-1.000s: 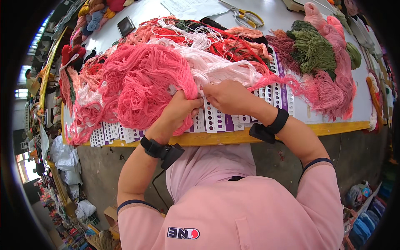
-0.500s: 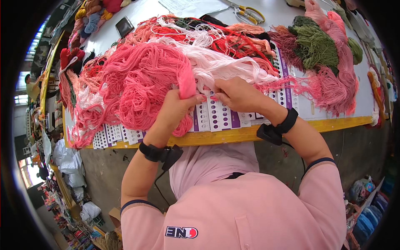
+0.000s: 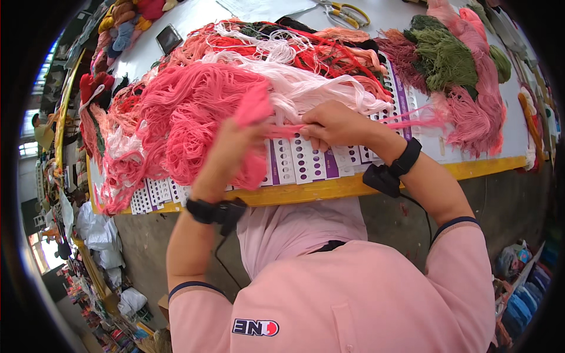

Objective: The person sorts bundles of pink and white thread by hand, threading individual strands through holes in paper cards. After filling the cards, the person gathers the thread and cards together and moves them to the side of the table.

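A big tangled heap of bright pink thread lies on the near side of the table. My left hand, blurred by motion, is closed round a thick bundle of this thread at the heap's right side. My right hand pinches thin pink strands. The strands stretch taut between both hands and run on, to the right of my right hand, toward a dusty-pink hank. Pale pink thread lies just beyond my hands. White and purple cards with rows of holes lie under the threads.
Red and coral threads are heaped farther back. Green thread lies at the right. Yellow-handled scissors and a phone-like dark device sit at the far side. A yellow table edge runs in front of me.
My left hand has moved left, away from my right hand, drawing the pink strands taut between them. My right hand has shifted slightly right.
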A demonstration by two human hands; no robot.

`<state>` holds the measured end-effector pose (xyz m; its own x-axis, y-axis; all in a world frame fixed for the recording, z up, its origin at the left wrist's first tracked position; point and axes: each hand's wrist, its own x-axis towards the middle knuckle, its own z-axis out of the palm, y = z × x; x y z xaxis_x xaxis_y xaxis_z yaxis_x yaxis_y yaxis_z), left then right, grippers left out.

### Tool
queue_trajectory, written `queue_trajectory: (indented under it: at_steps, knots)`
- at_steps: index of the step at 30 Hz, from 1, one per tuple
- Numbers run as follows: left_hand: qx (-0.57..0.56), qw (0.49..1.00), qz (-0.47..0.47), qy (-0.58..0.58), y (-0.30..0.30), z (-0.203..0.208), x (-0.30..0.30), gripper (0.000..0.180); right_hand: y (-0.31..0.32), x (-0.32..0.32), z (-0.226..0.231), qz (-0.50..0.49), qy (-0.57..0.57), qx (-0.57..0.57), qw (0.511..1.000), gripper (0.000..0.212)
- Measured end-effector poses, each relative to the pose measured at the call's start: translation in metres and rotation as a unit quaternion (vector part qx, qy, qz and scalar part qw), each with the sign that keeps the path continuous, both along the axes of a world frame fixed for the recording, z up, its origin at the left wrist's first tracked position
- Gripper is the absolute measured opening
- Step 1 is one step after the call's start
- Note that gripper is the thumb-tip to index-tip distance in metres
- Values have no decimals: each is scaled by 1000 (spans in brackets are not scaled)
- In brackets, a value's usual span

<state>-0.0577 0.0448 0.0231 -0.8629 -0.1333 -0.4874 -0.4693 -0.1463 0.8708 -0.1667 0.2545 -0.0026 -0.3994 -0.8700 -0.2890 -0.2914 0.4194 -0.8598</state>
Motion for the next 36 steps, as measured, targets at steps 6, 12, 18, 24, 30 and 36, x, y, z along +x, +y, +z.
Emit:
queue_trajectory:
  at_steps: [6, 12, 18, 24, 30, 36]
  knots:
    - [84, 972, 214, 56, -203, 39, -28, 11, 7, 0, -2, -2, 33, 5, 999, 27]
    - [-264, 903, 312, 129, -285, 126, -38, 6, 2, -10, -8, 9, -223, -86, 971, 31]
    - [-640, 755, 38, 142, -114, 49, -35, 34, 4, -8, -4, -49, -217, -155, 963, 50]
    - [-710, 670, -214, -40, -107, 123, -65, 39, 11, -10, -2, -59, -194, -101, 974, 48]
    - [-332, 892, -124, 279, -223, 258, -92, 23, 0, -1, 2, -54, -173, -100, 978, 47]
    - [114, 973, -47, 197, -36, 108, -69, 34, 18, -4, -9, -84, -192, -121, 970, 44]
